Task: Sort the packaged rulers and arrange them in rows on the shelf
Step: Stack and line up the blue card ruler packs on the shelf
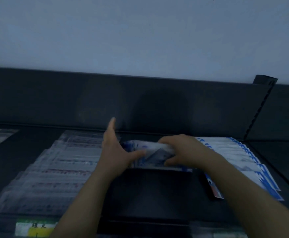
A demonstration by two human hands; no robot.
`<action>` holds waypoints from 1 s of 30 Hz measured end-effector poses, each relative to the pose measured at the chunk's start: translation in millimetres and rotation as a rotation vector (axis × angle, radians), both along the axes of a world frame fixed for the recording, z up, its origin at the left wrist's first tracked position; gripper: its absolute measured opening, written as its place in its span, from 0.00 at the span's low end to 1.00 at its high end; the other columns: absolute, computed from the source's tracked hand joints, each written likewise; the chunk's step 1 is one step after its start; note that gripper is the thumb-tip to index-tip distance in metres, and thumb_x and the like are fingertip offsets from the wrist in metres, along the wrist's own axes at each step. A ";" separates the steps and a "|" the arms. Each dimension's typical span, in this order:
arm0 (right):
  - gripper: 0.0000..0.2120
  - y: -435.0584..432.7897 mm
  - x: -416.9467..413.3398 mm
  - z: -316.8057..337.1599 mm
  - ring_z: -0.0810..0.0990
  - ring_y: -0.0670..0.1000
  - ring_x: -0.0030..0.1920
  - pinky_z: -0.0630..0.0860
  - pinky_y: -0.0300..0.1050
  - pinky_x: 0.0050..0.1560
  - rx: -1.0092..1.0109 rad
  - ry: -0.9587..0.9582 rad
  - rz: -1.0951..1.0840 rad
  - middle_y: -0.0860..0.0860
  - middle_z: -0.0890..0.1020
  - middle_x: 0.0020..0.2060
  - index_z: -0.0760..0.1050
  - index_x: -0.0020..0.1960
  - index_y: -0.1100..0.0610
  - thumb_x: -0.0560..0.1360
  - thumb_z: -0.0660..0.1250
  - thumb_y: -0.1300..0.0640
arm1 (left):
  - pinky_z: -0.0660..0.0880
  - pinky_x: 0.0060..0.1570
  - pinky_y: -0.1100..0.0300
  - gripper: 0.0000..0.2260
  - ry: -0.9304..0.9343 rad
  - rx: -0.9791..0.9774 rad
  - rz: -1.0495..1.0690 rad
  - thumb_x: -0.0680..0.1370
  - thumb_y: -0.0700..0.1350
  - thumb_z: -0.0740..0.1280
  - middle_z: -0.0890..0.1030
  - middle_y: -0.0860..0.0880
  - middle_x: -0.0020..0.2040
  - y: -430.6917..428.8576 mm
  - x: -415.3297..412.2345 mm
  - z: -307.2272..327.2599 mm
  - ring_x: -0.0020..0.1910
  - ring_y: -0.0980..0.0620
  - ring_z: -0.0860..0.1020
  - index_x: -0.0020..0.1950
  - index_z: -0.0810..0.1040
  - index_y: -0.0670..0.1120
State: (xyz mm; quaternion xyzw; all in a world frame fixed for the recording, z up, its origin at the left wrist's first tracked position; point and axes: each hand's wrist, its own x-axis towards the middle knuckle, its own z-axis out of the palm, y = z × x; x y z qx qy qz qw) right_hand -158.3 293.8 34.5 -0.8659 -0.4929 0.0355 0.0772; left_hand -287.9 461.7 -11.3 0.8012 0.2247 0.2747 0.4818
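Head view. A bundle point(149, 151) of blue-and-white packaged rulers sits mid-shelf, between a clear row point(63, 169) on the left and a blue row point(239, 157) on the right. Whether it rests on the shelf point(149, 194) or is held just off it cannot be told.

Right hand point(183, 150): fingers curled over the top of the bundle, thumb beneath, grasping it.

Left hand point(114, 152): fingers straight and released, thumb pressed against the bundle's left end.

The bundle's long axis runs left to right, parallel to the back panel point(140, 100) and in line with the packs in both rows. Which end carries the header is too blurred to tell.

Assessment: the packs are probably light, thin and stiff lengthwise. Their film sleeves are likely slick, so the stack may slide apart. It is best clamped across its thickness near mid-length, with the ends squared by the other hand.
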 end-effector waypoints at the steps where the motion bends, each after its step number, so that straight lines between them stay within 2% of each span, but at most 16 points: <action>1: 0.24 3.1 -0.6 -7.8 0.78 0.47 0.51 0.76 0.46 0.50 -0.013 0.001 0.002 0.43 0.81 0.51 0.72 0.59 0.42 0.64 0.73 0.47 | 0.65 0.61 0.63 0.54 0.087 0.018 -0.055 0.62 0.49 0.82 0.63 0.51 0.73 0.0 -1.0 -2.3 0.67 0.56 0.66 0.78 0.50 0.54; 3: 0.27 2.1 2.0 -17.3 0.78 0.47 0.51 0.76 0.46 0.50 -0.011 -0.001 -0.056 0.43 0.80 0.52 0.71 0.59 0.42 0.62 0.74 0.43 | 0.67 0.56 0.66 0.50 0.202 0.006 -0.129 0.63 0.46 0.81 0.68 0.50 0.71 -2.4 -1.9 -6.8 0.60 0.56 0.71 0.77 0.55 0.53; 5: 0.29 -7.8 10.0 -19.4 0.77 0.46 0.49 0.75 0.44 0.48 0.030 0.003 -0.143 0.42 0.80 0.51 0.71 0.58 0.43 0.59 0.75 0.41 | 0.69 0.53 0.67 0.46 0.238 0.013 -0.146 0.64 0.44 0.81 0.71 0.50 0.68 -2.4 -0.7 -9.2 0.55 0.57 0.73 0.76 0.59 0.51; 7: 0.30 -19.7 16.9 -21.6 0.77 0.44 0.48 0.75 0.42 0.45 0.107 0.100 -0.210 0.41 0.78 0.50 0.72 0.57 0.43 0.58 0.77 0.42 | 0.70 0.49 0.66 0.44 0.244 0.002 -0.133 0.65 0.43 0.80 0.73 0.51 0.63 -0.6 2.6 -9.0 0.51 0.56 0.75 0.75 0.60 0.50; 10: 0.26 -23.5 13.7 -33.1 0.78 0.42 0.44 0.77 0.40 0.41 0.246 0.292 -0.228 0.43 0.79 0.46 0.73 0.53 0.44 0.59 0.79 0.47 | 0.71 0.43 0.68 0.43 0.253 -0.042 -0.130 0.65 0.42 0.80 0.74 0.52 0.57 0.2 8.8 -10.3 0.46 0.58 0.76 0.73 0.60 0.49; 14: 0.24 -17.5 9.7 -50.7 0.77 0.44 0.44 0.77 0.43 0.42 0.323 0.310 -0.212 0.45 0.78 0.45 0.72 0.50 0.46 0.58 0.78 0.47 | 0.69 0.35 0.72 0.40 0.277 -0.012 -0.122 0.66 0.40 0.78 0.74 0.52 0.55 0.3 13.6 -16.5 0.43 0.60 0.76 0.72 0.60 0.48; 17: 0.20 -18.1 7.9 -49.3 0.79 0.44 0.41 0.78 0.44 0.41 0.349 0.313 -0.222 0.45 0.80 0.41 0.74 0.47 0.49 0.59 0.78 0.48 | 0.68 0.36 0.70 0.38 0.275 0.022 -0.084 0.67 0.42 0.78 0.75 0.52 0.55 1.7 9.7 -14.6 0.44 0.57 0.75 0.72 0.62 0.48; 20: 0.20 -20.7 -2.6 -40.3 0.79 0.42 0.40 0.79 0.45 0.41 0.372 0.314 -0.202 0.44 0.80 0.39 0.74 0.46 0.48 0.60 0.79 0.48 | 0.68 0.44 0.65 0.39 0.219 0.048 -0.031 0.67 0.42 0.79 0.75 0.50 0.58 4.4 4.5 -8.1 0.48 0.54 0.75 0.72 0.63 0.50; 23: 0.20 -35.2 -9.8 -20.5 0.78 0.41 0.39 0.76 0.39 0.39 0.382 0.325 -0.200 0.44 0.80 0.40 0.74 0.45 0.48 0.60 0.80 0.46 | 0.71 0.48 0.62 0.41 0.148 -0.002 -0.033 0.65 0.43 0.80 0.75 0.50 0.61 0.2 -1.7 4.8 0.47 0.56 0.77 0.72 0.63 0.53; 26: 0.22 -64.6 -10.0 3.7 0.79 0.41 0.43 0.76 0.38 0.42 0.332 0.352 -0.225 0.43 0.80 0.44 0.76 0.48 0.50 0.60 0.80 0.47 | 0.71 0.43 0.67 0.41 0.150 0.005 -0.117 0.66 0.46 0.79 0.75 0.52 0.60 -22.2 -1.4 16.6 0.46 0.62 0.75 0.73 0.61 0.55; 30: 0.23 -122.6 7.0 20.0 0.80 0.39 0.43 0.76 0.37 0.42 0.242 0.420 -0.293 0.42 0.82 0.45 0.76 0.49 0.48 0.59 0.81 0.49 | 0.72 0.39 0.69 0.39 0.165 -0.018 -0.219 0.66 0.46 0.79 0.77 0.52 0.59 -75.9 19.0 18.0 0.46 0.60 0.77 0.71 0.63 0.54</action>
